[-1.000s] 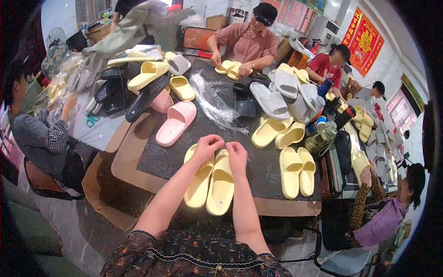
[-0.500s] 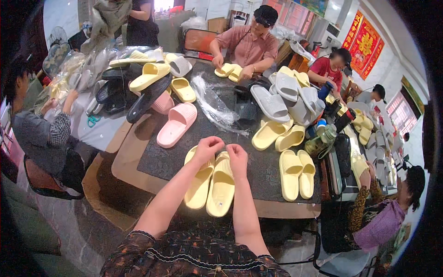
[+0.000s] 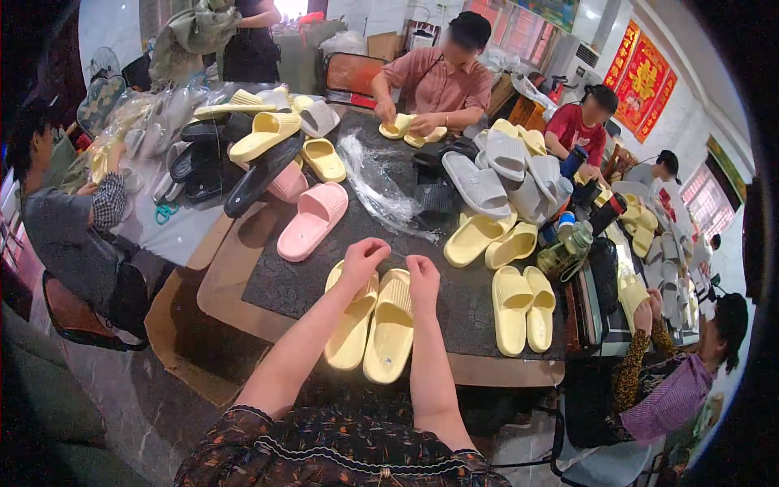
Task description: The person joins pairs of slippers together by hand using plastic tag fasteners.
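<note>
Above the toe ends of a pair of pale yellow slide slippers (image 3: 390,349), my left hand (image 3: 364,264) and my right hand (image 3: 423,281) are pinched closed. A short thin strand (image 3: 397,255) runs between my fingertips, one end in each hand; its kind is too fine to make out. The pair lies side by side on the dark table mat, heels toward me, partly covered by my left hand and forearm. Beyond my hands, a loose bundle of clear thin plastic strands (image 3: 380,191) lies on the mat.
To the left are a pink slipper (image 3: 312,223) and a heap of black, yellow and grey slippers. At right lie another yellow pair (image 3: 513,312), a grey-and-yellow pile (image 3: 479,187) and a green-tinted bottle (image 3: 565,250). Several co-workers sit around, one across handling yellow slippers (image 3: 398,127).
My hands have drawn slightly apart, and the strand now shows between them. Across the table, the co-worker's two yellow slippers have separated. The person at left has shifted their arms.
</note>
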Motion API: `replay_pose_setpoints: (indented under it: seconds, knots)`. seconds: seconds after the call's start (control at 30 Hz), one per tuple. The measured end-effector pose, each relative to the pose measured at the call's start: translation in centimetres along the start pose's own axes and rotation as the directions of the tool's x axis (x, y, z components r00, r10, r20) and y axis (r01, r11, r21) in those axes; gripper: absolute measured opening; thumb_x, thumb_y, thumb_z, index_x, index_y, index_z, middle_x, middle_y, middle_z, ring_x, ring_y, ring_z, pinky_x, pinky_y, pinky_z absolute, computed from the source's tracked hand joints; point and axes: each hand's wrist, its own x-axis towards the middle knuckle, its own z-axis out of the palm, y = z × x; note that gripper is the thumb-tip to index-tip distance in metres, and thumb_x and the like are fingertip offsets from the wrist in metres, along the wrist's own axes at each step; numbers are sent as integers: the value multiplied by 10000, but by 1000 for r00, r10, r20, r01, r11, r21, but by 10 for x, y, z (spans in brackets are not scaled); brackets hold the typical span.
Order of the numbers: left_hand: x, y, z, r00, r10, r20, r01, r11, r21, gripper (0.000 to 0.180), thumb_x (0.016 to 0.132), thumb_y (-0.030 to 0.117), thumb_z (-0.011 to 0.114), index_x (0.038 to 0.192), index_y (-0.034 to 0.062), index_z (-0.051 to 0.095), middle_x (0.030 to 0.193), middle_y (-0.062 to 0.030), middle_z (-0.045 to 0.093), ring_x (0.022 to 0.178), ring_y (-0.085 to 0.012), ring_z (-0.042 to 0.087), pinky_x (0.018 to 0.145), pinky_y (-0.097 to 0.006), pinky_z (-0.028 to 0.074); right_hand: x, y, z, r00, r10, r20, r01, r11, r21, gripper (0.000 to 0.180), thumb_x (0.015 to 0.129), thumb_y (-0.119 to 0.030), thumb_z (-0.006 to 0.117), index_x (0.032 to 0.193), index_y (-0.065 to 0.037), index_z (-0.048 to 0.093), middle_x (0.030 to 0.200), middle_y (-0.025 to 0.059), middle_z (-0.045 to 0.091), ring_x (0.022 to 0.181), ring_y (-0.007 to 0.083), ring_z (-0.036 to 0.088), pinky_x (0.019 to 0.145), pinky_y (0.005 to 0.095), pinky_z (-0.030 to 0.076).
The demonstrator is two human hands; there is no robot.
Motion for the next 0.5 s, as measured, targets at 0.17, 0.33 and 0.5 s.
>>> replay_pose_setpoints:
  seconds: [0.17, 0.33, 0.5]
  knots:
    - [1, -13, -1, 986, 37, 163, -47, 997, 56, 138, 830, 122, 661, 908, 8, 659, 761, 2, 637, 696, -58, 554, 646, -223, 454, 2, 7, 0, 985, 12, 172, 7, 994, -107, 160, 890, -138, 615, 915, 19, 631, 794, 20, 620, 725, 66, 540, 679, 229, 451]
    - [2, -7, -4, 999, 24, 22, -24, 999, 27, 149, 826, 128, 669, 914, 9, 661, 766, -4, 639, 700, -63, 558, 649, -224, 458, -3, -6, 3, 1000, 5, 10, -5, 998, -65, 163, 887, -148, 619, 905, 13, 632, 780, 10, 607, 711, 70, 526, 664, 225, 439]
    - [0, -10, -1, 981, 29, 193, -51, 993, 106, 157, 827, 133, 670, 918, 5, 656, 761, 0, 633, 688, -64, 550, 639, -227, 457, -1, 2, 4, 988, 26, 154, -26, 1000, 2, 158, 888, -145, 620, 902, 12, 630, 776, -1, 601, 714, 62, 525, 662, 222, 437]
